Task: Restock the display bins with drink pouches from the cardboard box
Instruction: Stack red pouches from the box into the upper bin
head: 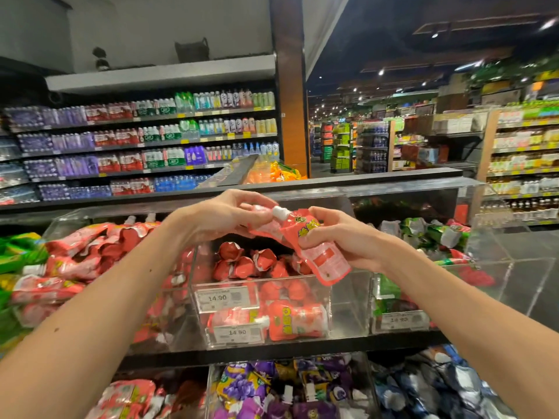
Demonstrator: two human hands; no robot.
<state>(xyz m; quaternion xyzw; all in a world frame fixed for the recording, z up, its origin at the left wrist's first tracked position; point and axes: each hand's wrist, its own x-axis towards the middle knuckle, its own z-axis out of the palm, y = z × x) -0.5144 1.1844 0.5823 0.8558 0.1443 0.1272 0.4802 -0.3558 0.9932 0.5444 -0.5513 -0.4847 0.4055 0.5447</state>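
I hold red drink pouches [320, 252] with white caps in the air above a clear acrylic display bin [348, 294]. My right hand [341, 237] grips the front pouch around its middle. My left hand [230, 216] pinches the pouches near the caps at the top. Below them the bin holds several red pouches [257, 264], and one pouch [298, 323] lies flat in the lower front compartment. The cardboard box is out of view.
Left bin [75, 255] is heaped with red pouches, with green ones further left. Right bin [423, 237] holds green and red pouches. Lower shelf carries purple pouches [266, 388] and blue ones [438, 385]. Price tags [225, 298] sit on bin fronts. Bottle shelves stand behind.
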